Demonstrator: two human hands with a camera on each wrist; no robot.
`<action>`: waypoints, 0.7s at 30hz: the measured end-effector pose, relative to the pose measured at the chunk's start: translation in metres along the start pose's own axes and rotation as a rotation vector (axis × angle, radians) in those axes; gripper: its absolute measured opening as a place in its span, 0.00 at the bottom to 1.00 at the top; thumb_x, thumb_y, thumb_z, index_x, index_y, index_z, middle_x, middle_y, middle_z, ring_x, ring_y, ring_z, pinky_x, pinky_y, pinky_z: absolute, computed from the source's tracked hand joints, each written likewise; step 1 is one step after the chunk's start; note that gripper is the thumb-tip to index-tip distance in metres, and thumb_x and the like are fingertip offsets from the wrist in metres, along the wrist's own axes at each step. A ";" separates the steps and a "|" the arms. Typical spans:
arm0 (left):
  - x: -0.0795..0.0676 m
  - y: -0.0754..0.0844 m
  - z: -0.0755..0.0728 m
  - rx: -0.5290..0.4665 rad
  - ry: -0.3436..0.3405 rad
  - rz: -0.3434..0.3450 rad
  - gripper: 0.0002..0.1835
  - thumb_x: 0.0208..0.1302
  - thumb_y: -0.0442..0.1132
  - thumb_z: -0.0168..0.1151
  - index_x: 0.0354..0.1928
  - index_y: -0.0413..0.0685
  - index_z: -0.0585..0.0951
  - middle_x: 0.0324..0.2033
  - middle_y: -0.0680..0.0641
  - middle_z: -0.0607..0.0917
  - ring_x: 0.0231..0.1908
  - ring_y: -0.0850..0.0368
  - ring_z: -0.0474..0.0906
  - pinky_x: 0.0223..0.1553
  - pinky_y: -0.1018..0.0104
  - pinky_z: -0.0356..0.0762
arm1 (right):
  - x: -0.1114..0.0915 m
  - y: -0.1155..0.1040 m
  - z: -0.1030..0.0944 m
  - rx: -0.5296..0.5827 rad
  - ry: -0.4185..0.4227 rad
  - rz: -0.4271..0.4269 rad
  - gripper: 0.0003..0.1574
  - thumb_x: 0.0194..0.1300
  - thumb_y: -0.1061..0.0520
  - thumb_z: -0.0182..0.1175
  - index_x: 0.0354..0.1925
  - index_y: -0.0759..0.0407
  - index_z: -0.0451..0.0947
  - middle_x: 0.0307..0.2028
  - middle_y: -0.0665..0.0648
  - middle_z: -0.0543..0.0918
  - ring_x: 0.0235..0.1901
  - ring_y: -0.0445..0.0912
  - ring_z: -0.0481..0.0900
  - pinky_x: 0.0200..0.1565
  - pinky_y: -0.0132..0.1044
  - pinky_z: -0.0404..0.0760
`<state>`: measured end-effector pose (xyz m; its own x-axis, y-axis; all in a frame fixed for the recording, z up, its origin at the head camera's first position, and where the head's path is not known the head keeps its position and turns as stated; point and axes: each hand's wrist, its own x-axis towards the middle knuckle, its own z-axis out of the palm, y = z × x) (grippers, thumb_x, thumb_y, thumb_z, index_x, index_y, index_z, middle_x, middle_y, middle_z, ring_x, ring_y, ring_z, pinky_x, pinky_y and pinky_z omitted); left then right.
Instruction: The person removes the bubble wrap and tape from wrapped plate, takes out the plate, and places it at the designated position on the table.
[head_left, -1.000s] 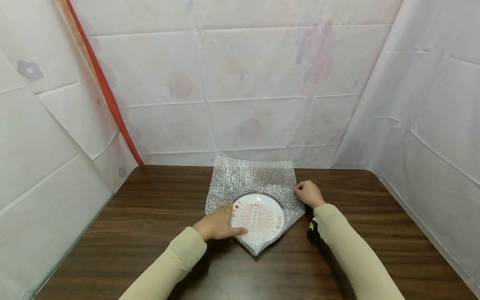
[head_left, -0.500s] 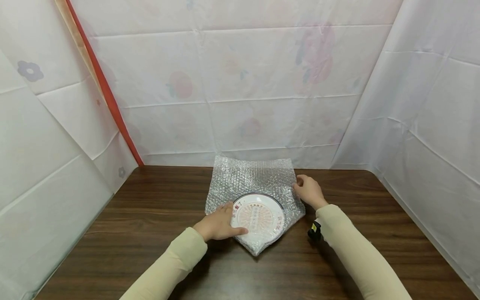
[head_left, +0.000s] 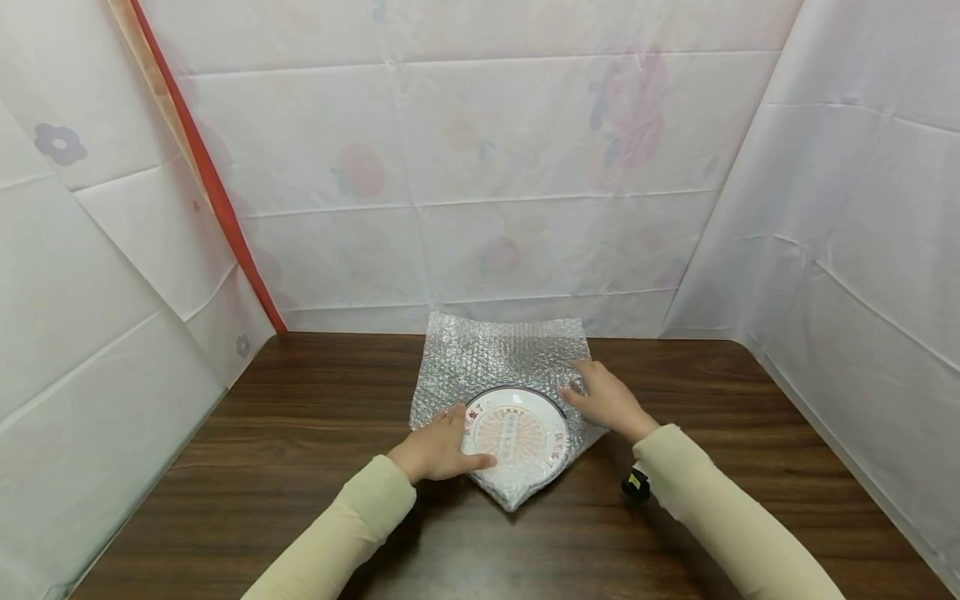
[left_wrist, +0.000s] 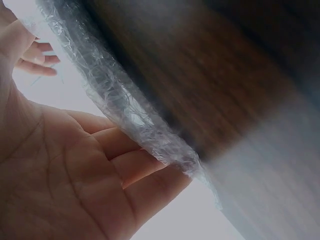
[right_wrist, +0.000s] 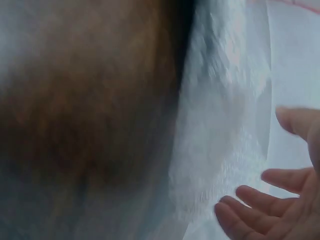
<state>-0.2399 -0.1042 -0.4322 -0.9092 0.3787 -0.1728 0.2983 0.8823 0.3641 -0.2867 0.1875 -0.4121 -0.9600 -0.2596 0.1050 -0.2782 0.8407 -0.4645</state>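
Observation:
A white plate point(head_left: 517, 433) with a dark rim line and red lettering lies on a sheet of clear bubble wrap point(head_left: 502, 354). The wrap's near corner is folded over the plate's front edge. My left hand point(head_left: 437, 446) rests on the plate's left side, fingers extended and thumb over the folded wrap. In the left wrist view, the left fingers point(left_wrist: 150, 175) lie straight along the wrap's crinkled edge. My right hand point(head_left: 609, 402) hovers by the right side of the wrap, fingers spread, holding nothing. Its separated fingertips point(right_wrist: 227, 210) show beside the wrap point(right_wrist: 210, 135) in the right wrist view.
The wrap lies on a dark wood table point(head_left: 322, 383), its far end near the back edge. White printed curtains point(head_left: 525, 167) enclose the back and both sides. A black wrist camera point(head_left: 636, 483) hangs under the right sleeve.
My right hand has let go of the wrap's right edge and moved left and nearer, its fingers spreading. The left hand, plate and wrap have stayed put.

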 end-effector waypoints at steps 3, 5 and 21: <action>-0.001 0.001 -0.001 0.005 0.000 -0.001 0.59 0.59 0.71 0.58 0.73 0.28 0.52 0.74 0.32 0.56 0.74 0.35 0.53 0.72 0.46 0.57 | -0.007 -0.005 0.008 -0.057 -0.092 -0.025 0.49 0.68 0.39 0.58 0.73 0.66 0.56 0.70 0.74 0.62 0.69 0.68 0.62 0.64 0.63 0.67; -0.001 0.001 0.000 0.006 0.003 -0.001 0.59 0.59 0.71 0.57 0.73 0.27 0.52 0.74 0.32 0.56 0.74 0.35 0.53 0.72 0.46 0.57 | -0.011 -0.008 0.012 -0.077 -0.142 -0.029 0.52 0.67 0.36 0.58 0.74 0.66 0.55 0.70 0.74 0.61 0.70 0.67 0.60 0.65 0.63 0.66; -0.002 -0.003 0.000 0.005 0.003 -0.001 0.57 0.61 0.72 0.53 0.74 0.31 0.52 0.74 0.34 0.56 0.74 0.36 0.53 0.72 0.44 0.57 | -0.014 -0.013 0.030 -0.082 -0.240 -0.063 0.60 0.62 0.31 0.60 0.73 0.70 0.54 0.71 0.72 0.61 0.71 0.65 0.59 0.68 0.60 0.64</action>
<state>-0.2394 -0.1077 -0.4330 -0.9103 0.3771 -0.1706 0.2987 0.8839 0.3597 -0.2686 0.1662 -0.4336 -0.9082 -0.4099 -0.0843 -0.3486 0.8526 -0.3894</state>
